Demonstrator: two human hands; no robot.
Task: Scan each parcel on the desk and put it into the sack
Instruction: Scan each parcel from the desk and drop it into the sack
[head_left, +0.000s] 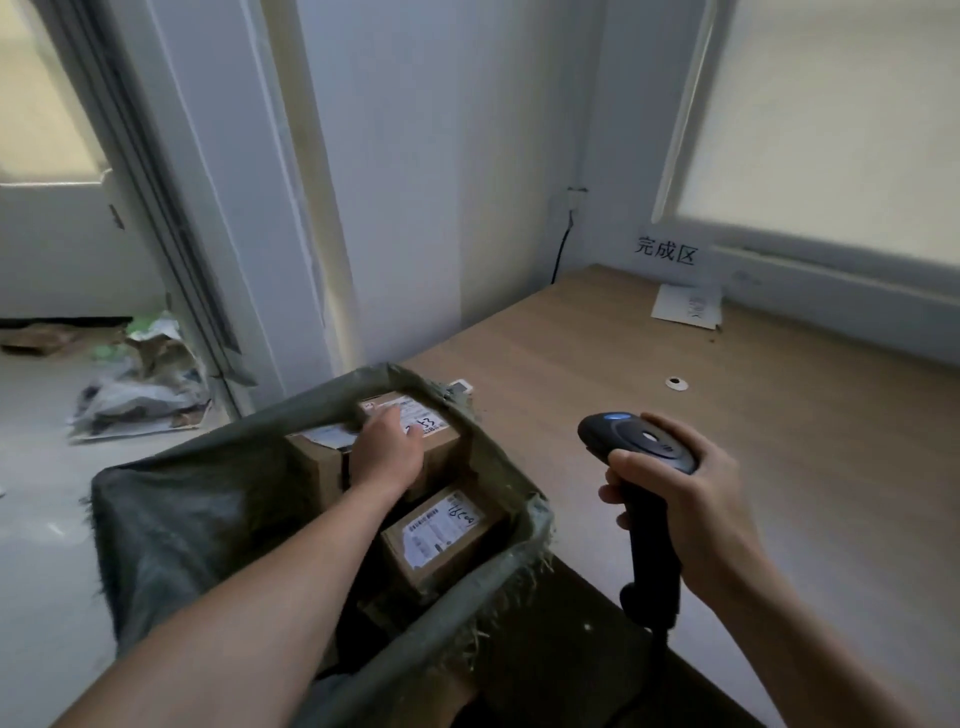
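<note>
A grey-green woven sack (197, 499) stands open beside the left edge of the wooden desk (701, 415). Inside it lie cardboard parcels with white labels. My left hand (387, 447) reaches into the sack and rests on the top parcel (436, 452), fingers laid over its label. Another labelled parcel (441, 535) lies lower and nearer to me. My right hand (685, 499) grips a black handheld scanner (639, 447) by its handle, above the desk's near part, head pointing away from me.
A white paper slip (685, 306) lies at the desk's far edge under a wall sign with printed characters (665, 249). A small white ring (677, 383) sits on the desk. A small white object (460, 387) lies by the sack's far rim. Crumpled packaging (140, 389) litters the floor left.
</note>
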